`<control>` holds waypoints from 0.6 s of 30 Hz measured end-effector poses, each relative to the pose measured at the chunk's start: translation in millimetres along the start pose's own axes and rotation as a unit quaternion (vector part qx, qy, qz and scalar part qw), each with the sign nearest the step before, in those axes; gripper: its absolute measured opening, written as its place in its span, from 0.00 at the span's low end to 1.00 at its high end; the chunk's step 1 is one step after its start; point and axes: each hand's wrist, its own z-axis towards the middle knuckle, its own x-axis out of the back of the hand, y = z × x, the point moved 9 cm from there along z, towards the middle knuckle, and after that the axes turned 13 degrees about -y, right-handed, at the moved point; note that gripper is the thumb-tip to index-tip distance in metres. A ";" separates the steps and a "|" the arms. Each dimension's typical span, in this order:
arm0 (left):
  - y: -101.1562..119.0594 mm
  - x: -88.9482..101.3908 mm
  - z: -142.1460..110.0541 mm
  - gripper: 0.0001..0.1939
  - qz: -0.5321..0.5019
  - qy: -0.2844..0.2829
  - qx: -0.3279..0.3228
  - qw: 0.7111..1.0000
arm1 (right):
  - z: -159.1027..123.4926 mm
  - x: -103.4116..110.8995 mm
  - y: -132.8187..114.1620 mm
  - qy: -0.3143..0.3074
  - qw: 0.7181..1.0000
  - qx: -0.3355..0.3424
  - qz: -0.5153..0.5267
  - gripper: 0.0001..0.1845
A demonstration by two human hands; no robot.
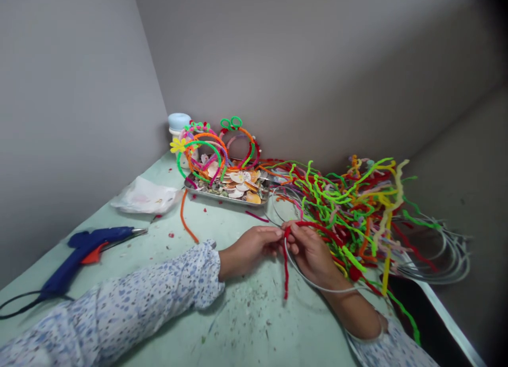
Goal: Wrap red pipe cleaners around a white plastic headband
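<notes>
Plain grey walls (286,55) meet in a corner behind a pale green bench (246,324), specked with dark bits nearer the body than the fingers.

Left fingers (273,235): pinched at the bend of a red pipe cleaner (286,274). Right fingers (297,237): closed on the same bend, beside a pale wire (311,284). Exact grip on the wire partly hidden. One red end hangs free below the fingertips; the other length runs rightward over the right hand. The wire curves under the right wrist.

Beyond the fingers, to the left: metal tray (222,199) of shells (238,179), with bright headbands (218,145) above it. Right: tangled pipe cleaners (341,198). Far left: blue glue gun (75,256).

Handling, by judgement: pipe cleaner light, fuzzy, easily bent, likely to keep a kink; wire springier, apt to swing. Best held close to the bend, both strands pinched together; fuzz may flatten under hard pressure.
</notes>
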 end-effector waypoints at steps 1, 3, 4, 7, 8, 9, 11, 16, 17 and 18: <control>-1.0 -2.8 -0.1 0.14 -0.015 -0.012 0.002 1.000 | -0.1 -1.3 0.3 -0.005 1.000 -0.004 0.003 0.13; -1.5 -7.5 -0.7 0.15 -0.036 -0.032 0.004 0.999 | 0.1 -4.8 -0.1 -0.024 1.000 -0.006 0.003 0.13; -1.3 -9.3 -1.1 0.15 -0.041 -0.040 0.004 0.998 | 0.2 -6.6 -0.5 -0.035 0.999 -0.005 0.001 0.13; -0.6 -11.3 -2.2 0.15 -0.046 -0.050 0.004 0.998 | 0.3 -10.3 -0.8 -0.056 0.998 -0.007 -0.008 0.13; -1.0 -10.7 -2.5 0.15 -0.047 -0.047 0.006 0.998 | 0.2 -10.8 -0.8 -0.058 0.998 -0.008 -0.012 0.13; -1.5 -9.6 -2.8 0.15 -0.048 -0.042 0.008 0.998 | 0.0 -10.9 -1.1 -0.058 0.998 -0.008 -0.016 0.13; -3.0 -7.3 -3.1 0.16 -0.048 -0.031 0.011 0.998 | -0.3 -10.9 -1.9 -0.054 0.998 -0.008 -0.025 0.13; -7.7 -3.2 -2.7 0.15 -0.052 -0.020 0.021 0.998 | -0.2 -11.1 -2.2 -0.049 0.998 -0.010 -0.034 0.14; -8.1 -2.8 -2.5 0.16 -0.054 -0.019 0.022 0.998 | 0.2 -11.0 -1.9 -0.050 0.998 -0.010 -0.033 0.14; -8.2 -2.6 -2.4 0.16 -0.054 -0.019 0.023 0.998 | 0.5 -10.8 -1.5 -0.052 0.998 -0.009 -0.031 0.13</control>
